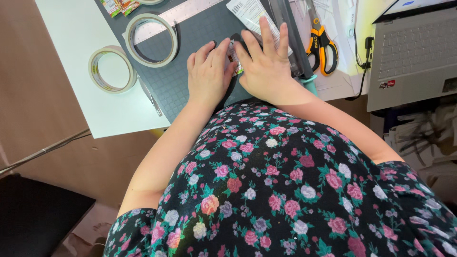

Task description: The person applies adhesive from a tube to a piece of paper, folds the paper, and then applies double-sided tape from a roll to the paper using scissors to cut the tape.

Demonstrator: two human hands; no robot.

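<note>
A: Edges first, head view. Cutting mat (190,43), dark grey and gridded, lies askew on the white table (71,28); the mat's near corner reaches the table's near edge. Open white surface remains to the left of the mat only, partly taken by one tape roll (112,69). A second tape roll (151,40) sits on the mat's left part, just beside a steel ruler (185,10) along the mat's far edge.

B: Item under the hands?

A: Small dark flat piece (234,57) with a printed label, near the mat's near edge. Mostly covered; its long axis appears to run from the near edge toward the far one, though I cannot tell for certain.

B: Hands?

A: Left hand (207,71) flat, fingers together, pressing beside the piece and gripping nothing. Right hand (266,62) flat, fingers spread, pressing down on the piece and on a white printed packet (250,14) beyond it.

B: Right side?

A: Crowded. Scissors (320,43), orange and black handles toward the near edge, blades pointing away; laptop (414,52) at the right corner.

B: Containers?

A: None visible.
</note>
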